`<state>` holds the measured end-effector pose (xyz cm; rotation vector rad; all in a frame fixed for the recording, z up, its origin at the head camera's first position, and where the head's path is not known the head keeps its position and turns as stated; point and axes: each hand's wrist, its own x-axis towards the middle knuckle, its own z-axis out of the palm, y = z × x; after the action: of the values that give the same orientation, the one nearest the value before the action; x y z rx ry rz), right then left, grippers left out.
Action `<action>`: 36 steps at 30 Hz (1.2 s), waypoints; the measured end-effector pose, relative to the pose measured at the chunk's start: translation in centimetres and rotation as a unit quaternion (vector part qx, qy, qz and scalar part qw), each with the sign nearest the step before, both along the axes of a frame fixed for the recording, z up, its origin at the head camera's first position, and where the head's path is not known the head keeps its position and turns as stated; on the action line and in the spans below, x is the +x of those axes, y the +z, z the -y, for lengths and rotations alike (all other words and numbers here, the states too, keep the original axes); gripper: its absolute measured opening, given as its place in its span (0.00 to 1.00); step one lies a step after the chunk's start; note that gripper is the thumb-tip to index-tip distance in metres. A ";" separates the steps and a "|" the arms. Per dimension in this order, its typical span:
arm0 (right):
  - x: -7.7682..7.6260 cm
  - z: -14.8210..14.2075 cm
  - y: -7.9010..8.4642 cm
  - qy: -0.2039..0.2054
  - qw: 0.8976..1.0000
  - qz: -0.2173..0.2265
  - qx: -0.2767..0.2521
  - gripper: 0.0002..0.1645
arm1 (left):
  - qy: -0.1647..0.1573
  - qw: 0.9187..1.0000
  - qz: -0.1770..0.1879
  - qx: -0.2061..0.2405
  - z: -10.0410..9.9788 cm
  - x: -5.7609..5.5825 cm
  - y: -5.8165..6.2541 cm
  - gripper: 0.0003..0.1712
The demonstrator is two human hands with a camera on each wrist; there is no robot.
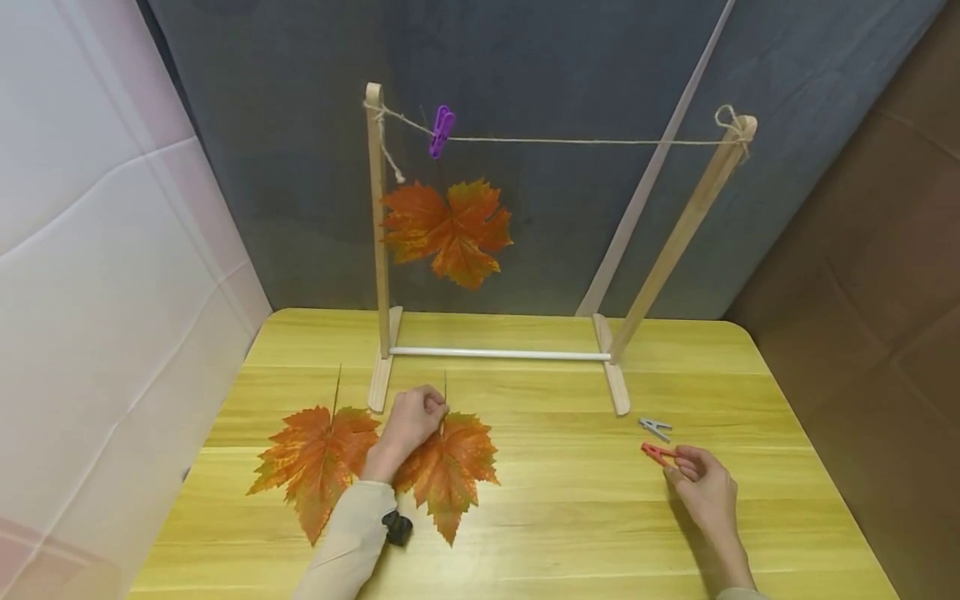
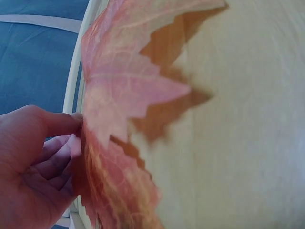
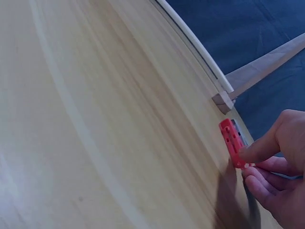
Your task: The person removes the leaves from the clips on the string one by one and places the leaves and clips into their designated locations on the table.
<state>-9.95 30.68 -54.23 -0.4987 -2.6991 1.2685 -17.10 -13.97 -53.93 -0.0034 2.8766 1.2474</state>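
My left hand [image 1: 414,419] pinches an orange maple leaf [image 1: 452,467] near the base of its stem; in the left wrist view the thumb and fingers meet at the edge of that leaf [image 2: 119,90]. At the right, my right hand [image 1: 703,487] grips one end of a red clothespin [image 1: 657,454] between thumb and fingers, and the right wrist view shows the clothespin [image 3: 232,143] close up. A grey clothespin [image 1: 656,428] lies on the table just beyond it. Left of my left wrist lies a second leaf [image 1: 318,458], stem pointing away from me.
Behind the hands stands a wooden frame [image 1: 379,250] with a string [image 1: 555,141] tied between its posts. From the string hangs a third leaf [image 1: 453,229] under a purple clothespin [image 1: 442,132]. A white rod [image 1: 495,353] joins the feet on the yellow wood-grain table [image 1: 555,517].
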 end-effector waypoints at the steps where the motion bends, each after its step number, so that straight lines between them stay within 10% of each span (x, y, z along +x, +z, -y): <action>1: 0.0 0.0 0.1 0.001 1.000 0.000 0.001 0.23 | -0.002 1.000 -0.001 -0.001 0.1 0.0 0.0 0.05; 11: -0.4 0.1 1.8 0.013 1.000 -0.027 -0.005 0.21 | -0.005 0.998 -0.053 0.020 1.1 0.0 1.6 0.07; 36: -3.2 2.9 10.1 0.079 0.985 -0.104 -0.112 0.24 | 0.006 0.988 -0.153 0.031 3.3 0.4 10.0 0.09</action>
<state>-13.10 27.74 -44.17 -0.1641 -2.4776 1.5804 -16.67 -17.25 -43.90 0.1890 3.0897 1.4573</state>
